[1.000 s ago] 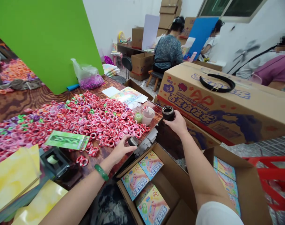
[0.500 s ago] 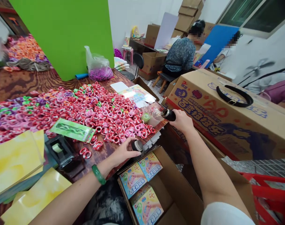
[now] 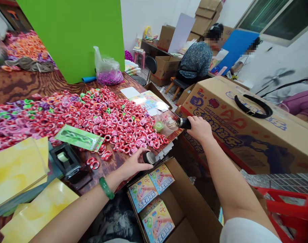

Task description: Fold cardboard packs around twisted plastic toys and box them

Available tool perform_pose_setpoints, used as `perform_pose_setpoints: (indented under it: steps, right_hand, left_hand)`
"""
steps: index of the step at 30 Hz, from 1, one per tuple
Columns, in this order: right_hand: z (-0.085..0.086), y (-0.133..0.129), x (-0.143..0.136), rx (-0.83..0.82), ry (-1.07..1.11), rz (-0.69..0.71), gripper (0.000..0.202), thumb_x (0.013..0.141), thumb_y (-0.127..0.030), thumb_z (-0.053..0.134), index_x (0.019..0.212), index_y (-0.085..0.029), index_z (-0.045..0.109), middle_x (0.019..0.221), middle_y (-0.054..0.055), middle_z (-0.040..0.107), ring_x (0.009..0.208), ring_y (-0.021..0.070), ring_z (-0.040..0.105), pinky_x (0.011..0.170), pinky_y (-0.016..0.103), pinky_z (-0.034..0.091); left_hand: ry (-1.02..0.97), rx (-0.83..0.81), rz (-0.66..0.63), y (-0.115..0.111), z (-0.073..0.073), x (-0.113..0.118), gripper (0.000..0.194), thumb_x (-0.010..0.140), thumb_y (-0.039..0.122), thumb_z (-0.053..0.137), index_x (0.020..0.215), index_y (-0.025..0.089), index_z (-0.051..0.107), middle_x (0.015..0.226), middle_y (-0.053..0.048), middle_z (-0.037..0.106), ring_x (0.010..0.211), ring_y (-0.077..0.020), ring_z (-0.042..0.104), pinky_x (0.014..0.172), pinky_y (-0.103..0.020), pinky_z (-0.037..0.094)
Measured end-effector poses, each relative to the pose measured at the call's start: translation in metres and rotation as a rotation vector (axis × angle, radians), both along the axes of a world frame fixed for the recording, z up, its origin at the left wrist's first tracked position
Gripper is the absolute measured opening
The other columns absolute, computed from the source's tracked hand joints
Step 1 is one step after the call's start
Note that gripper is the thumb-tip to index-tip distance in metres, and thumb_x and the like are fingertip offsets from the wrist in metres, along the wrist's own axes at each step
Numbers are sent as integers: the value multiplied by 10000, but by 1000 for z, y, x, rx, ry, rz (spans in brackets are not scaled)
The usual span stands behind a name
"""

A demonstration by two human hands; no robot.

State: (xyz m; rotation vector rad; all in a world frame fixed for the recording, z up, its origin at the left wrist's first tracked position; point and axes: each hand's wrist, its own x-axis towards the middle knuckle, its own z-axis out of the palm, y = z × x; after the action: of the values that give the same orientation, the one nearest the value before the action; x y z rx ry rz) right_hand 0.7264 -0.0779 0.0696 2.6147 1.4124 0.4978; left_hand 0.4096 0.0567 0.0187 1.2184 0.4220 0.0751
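Note:
My right hand (image 3: 199,129) is wrapped round a black thermos flask (image 3: 185,123), tipped nearly onto its side with its open metal mouth pointing left. Just beyond that mouth, at the table corner, is a clear plastic container (image 3: 166,125); clear streaks show between the two. A pale green roll (image 3: 158,126) sits beside the container. In my left hand (image 3: 136,162) is the flask's black cap (image 3: 149,157), its threaded metal side turned up. This hand is at the table edge, above a carton (image 3: 177,168) with several colourful printed boxes (image 3: 158,221) inside.
Red, pink and green striped rings (image 3: 113,118) cover much of the table. A tape dispenser (image 3: 67,162), yellow sheets (image 3: 19,172) and a green packet (image 3: 79,137) lie left. A large carton (image 3: 219,118) bearing a black headband (image 3: 253,106) stands right; co-workers (image 3: 196,59) sit behind.
The flask in my right hand has shifted slightly right and its mouth has turned more to the left. The cap in my left hand has tilted a little upward.

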Motion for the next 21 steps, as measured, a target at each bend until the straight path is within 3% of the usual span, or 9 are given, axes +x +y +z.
perform_pose_setpoints:
  steps: [13,21]
  right_hand:
    - [6,8,-1,-84,-258,90,362,839,-165,514,1196,-145,569,1102,143,665,982,310,549,941,484,284]
    - [4,16,-6,-80,-345,201,338,897,-104,425,1179,-152,604,1102,144,651,1016,298,509,1032,567,204]
  left_hand:
    - [-47,-20,-35,-2,-11,-3,581,615,241,800,1117,219,507,1054,-2,584,998,-193,561,917,-337,408]
    - [-20,-16,-45,-2,-9,-4,582,618,234,794,1123,215,505,1047,-4,603,987,-187,563,913,-338,414]
